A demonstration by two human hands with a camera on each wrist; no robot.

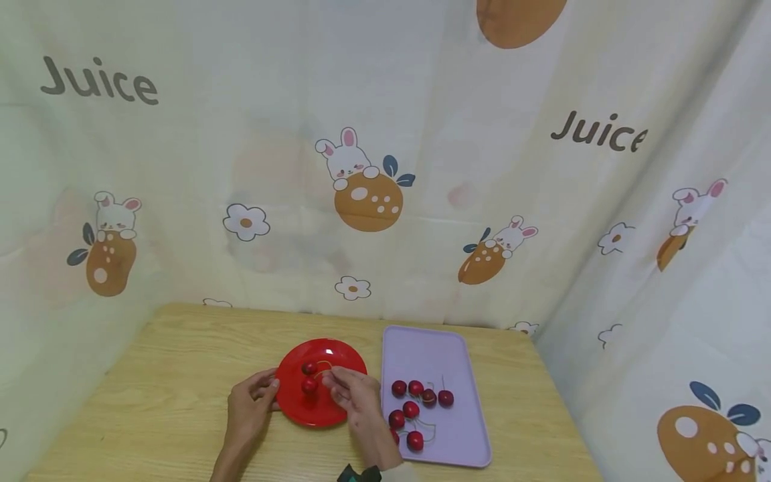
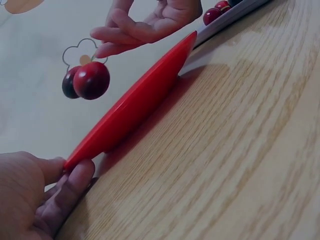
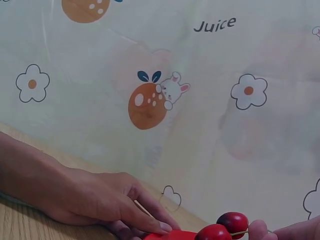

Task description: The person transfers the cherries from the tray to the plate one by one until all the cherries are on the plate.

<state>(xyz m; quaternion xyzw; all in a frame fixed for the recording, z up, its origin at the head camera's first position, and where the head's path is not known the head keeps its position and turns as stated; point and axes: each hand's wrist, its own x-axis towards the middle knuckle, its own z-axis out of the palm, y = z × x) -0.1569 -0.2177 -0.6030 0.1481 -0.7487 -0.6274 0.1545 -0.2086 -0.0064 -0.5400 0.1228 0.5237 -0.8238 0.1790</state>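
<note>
A pair of dark red cherries hangs by thin stems over the red plate. My right hand pinches those stems between thumb and fingertips, above the plate's right side. In the left wrist view the cherries are clear of the plate's surface. My left hand grips the plate's left rim, thumb on top and fingers beneath. The right wrist view catches the left hand at the rim and both cherries beside the right fingertips.
Right of the plate lies a lilac tray with several cherries on its nearer half, some with stems. Both rest on a wooden table. A printed curtain encloses the back and sides.
</note>
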